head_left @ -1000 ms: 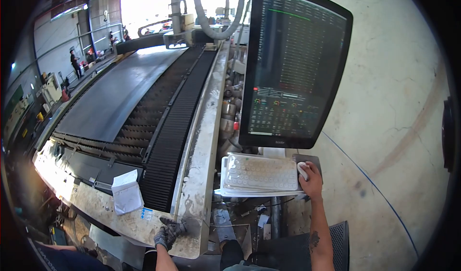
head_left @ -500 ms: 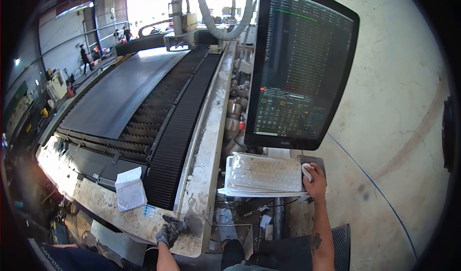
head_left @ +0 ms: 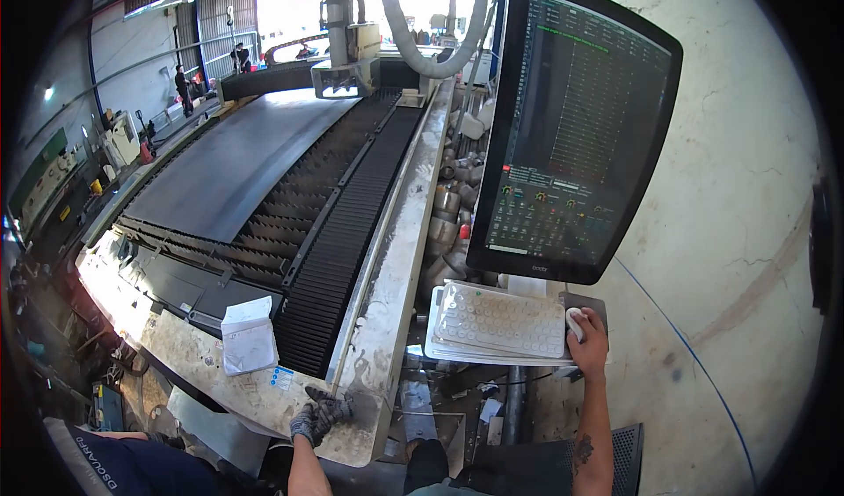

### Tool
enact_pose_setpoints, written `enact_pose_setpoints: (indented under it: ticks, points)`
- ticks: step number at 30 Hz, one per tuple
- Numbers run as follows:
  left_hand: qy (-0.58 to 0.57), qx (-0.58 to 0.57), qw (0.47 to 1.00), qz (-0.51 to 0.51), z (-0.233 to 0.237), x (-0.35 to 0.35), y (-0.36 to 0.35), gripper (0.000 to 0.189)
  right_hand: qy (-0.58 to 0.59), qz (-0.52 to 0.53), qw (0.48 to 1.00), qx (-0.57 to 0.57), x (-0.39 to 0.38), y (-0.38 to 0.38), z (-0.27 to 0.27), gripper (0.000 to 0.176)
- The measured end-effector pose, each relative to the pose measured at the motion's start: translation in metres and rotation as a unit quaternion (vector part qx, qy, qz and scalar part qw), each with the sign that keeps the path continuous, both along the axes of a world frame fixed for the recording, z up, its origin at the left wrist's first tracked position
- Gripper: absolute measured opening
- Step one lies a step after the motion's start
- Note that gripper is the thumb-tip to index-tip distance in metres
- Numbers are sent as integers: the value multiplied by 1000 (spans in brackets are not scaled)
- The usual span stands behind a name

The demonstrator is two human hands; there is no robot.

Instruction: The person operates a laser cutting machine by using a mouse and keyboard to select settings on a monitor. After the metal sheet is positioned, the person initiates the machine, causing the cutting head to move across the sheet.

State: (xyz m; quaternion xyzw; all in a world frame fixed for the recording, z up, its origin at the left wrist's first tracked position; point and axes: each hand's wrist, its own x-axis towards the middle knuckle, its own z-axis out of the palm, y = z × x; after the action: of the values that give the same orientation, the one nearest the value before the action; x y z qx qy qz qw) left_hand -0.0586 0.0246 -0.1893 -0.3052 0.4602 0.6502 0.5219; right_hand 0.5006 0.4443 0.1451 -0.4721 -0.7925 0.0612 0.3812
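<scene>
My right hand [head_left: 589, 341] is wrapped over a white computer mouse [head_left: 576, 322] on a dark pad beside a white keyboard [head_left: 501, 322]. The keyboard, under a clear cover, sits on a white shelf below a large monitor [head_left: 576, 127] with a dark screen of small icons and lines. My left hand [head_left: 322, 414], in a grey and black glove, rests with its fingers apart on the corner of the machine's pale metal frame [head_left: 369, 355]. Near it lie a creased white paper [head_left: 250, 338] and a blue-and-white label [head_left: 281, 378].
A large metal sheet [head_left: 229, 171] lies on the toothed slats of the machine bed, under a gantry head [head_left: 347, 74]. A thick grey hose [head_left: 431, 67] hangs behind. Another person [head_left: 123, 465] is at lower left; more people stand far back. A blue cable [head_left: 694, 355] crosses the floor.
The view has shifted, so the machine and monitor sit further right. More of the person at lower left shows. My hands stay on the mouse and the frame.
</scene>
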Motion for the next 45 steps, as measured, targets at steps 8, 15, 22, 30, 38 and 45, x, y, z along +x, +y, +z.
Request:
enact_pose_setpoints:
  ticks: [8, 15, 22, 30, 38, 45]
  points:
    - [-2, -9, 999, 34, 29, 11, 8, 41, -5, 6, 1000, 2, 1, 1, -2, 45]
    - [-86, 16, 993, 80, 54, 18, 11, 41, 0, 13, 1000, 11, 2, 2, -3, 46]
    - [120, -72, 989, -39, 34, 17, 6, 36, -9, 15, 1000, 17, 2, 1, 0, 46]
    - [46, -50, 998, 4, 1, 4, -2, 39, -3, 21, 999, 26, 4, 4, -5, 44]
    - [61, -12, 998, -19, -12, -1, 5, 46, -3, 1, 1000, 20, 2, 0, 0, 43]
    - [53, -2, 998, -32, -6, -2, -2, 44, -14, 5, 999, 32, 3, 2, -2, 43]
